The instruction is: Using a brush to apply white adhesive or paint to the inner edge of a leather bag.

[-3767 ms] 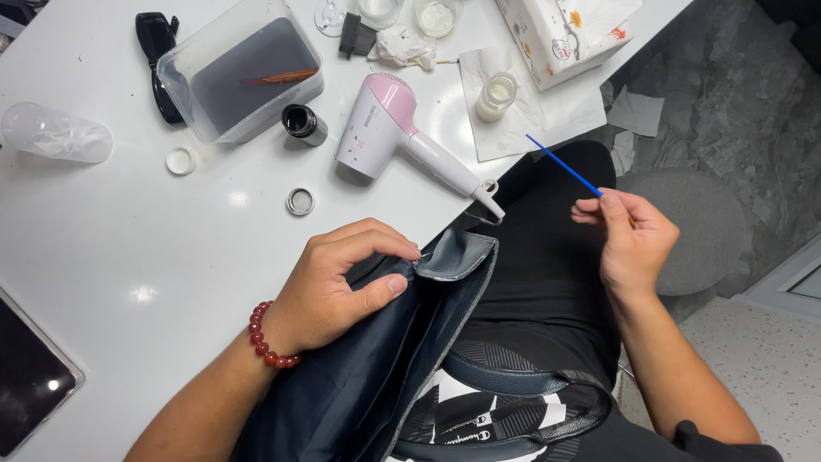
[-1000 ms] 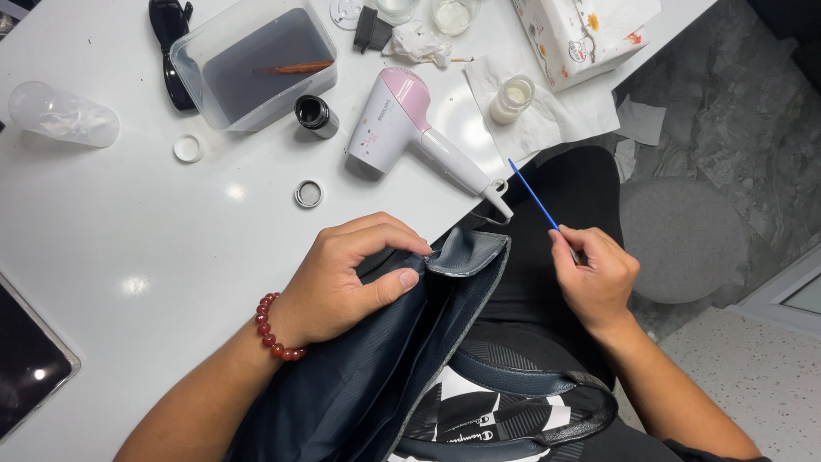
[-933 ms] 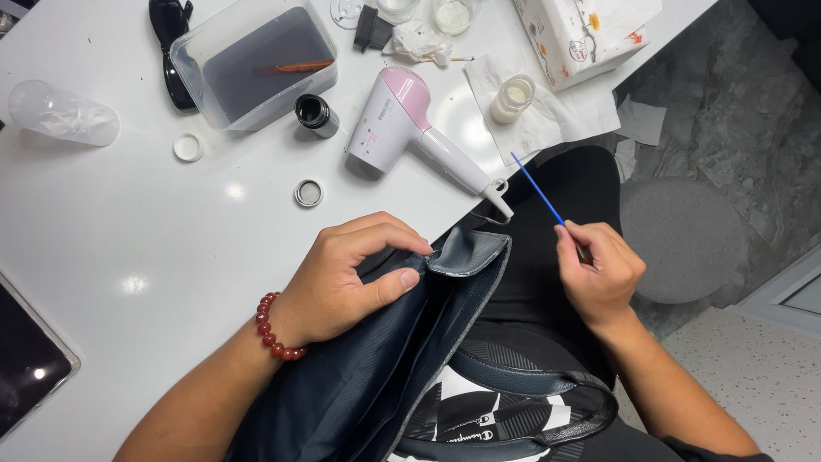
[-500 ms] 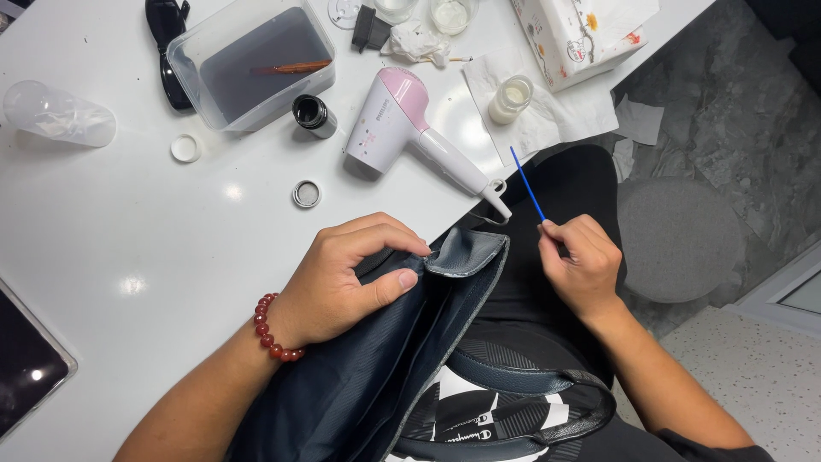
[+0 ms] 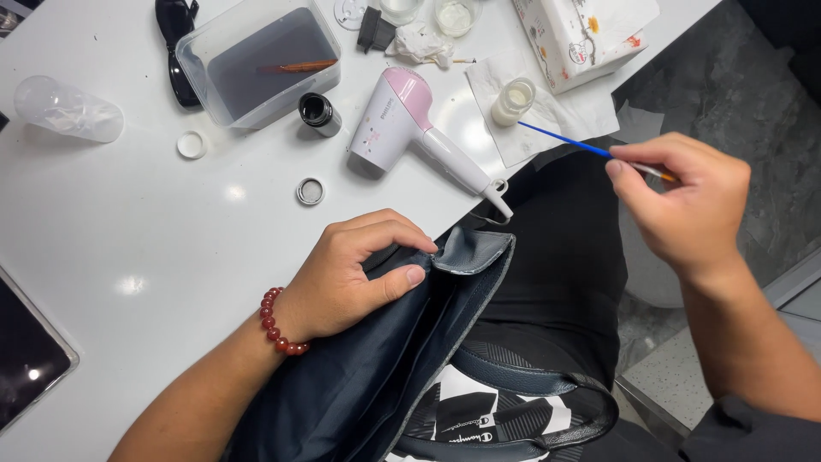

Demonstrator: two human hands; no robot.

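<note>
My left hand [image 5: 355, 278], with a red bead bracelet on the wrist, pinches the folded top edge of a dark navy leather bag [image 5: 368, 376] at the table's front edge. My right hand [image 5: 684, 205] is raised to the right, off the table, and grips a thin blue-handled brush [image 5: 569, 142] whose far end points toward a small jar of white liquid [image 5: 511, 101]. The bag's strap [image 5: 547, 393] loops over my lap.
A pink and white hair dryer [image 5: 410, 120] lies on the white table [image 5: 128, 222]. Behind it stand a clear tub of dark liquid [image 5: 256, 64], a small black bottle [image 5: 318, 113], loose caps [image 5: 310, 191], a plastic cup [image 5: 64, 109], and a tissue box [image 5: 581, 34].
My right hand has lifted away from the bag's edge, up and to the right, with the brush. My left hand keeps the same hold on the bag.
</note>
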